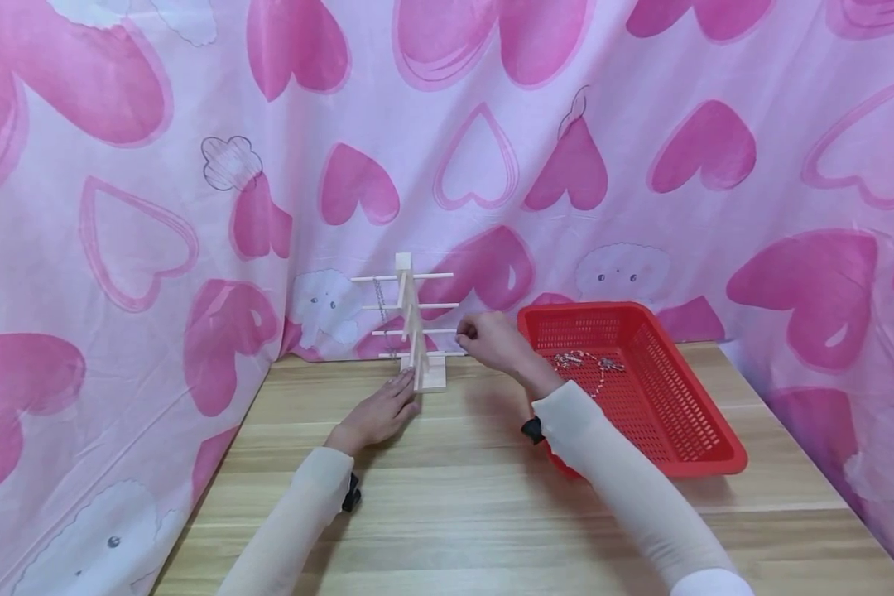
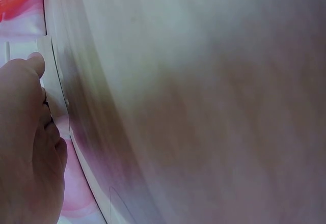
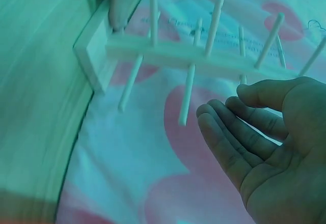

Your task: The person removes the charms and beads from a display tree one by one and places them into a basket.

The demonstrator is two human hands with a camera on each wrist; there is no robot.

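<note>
A pale wooden peg rack [image 1: 410,319] stands upright near the back of the table, its thin rods sticking out to both sides. A thin chain [image 1: 380,300] hangs from the rods on its left. My left hand [image 1: 378,414] rests its fingers against the rack's base [image 2: 58,99], thumb and fingers extended. Beside the rod tips on the right side is my right hand [image 1: 495,341]. In the right wrist view its fingers [image 3: 224,142] are loosely bent, and I see nothing held in them. The thumb covers one rod's tip, so contact there is unclear.
To the right stands a red perforated plastic basket [image 1: 704,414] with beaded and silvery strands of jewellery [image 1: 599,368] inside. The right forearm passes in front of its near-left edge. A pink heart-patterned cloth [image 1: 454,149] hangs behind the wood-grain table [image 1: 447,513] and along its left side.
</note>
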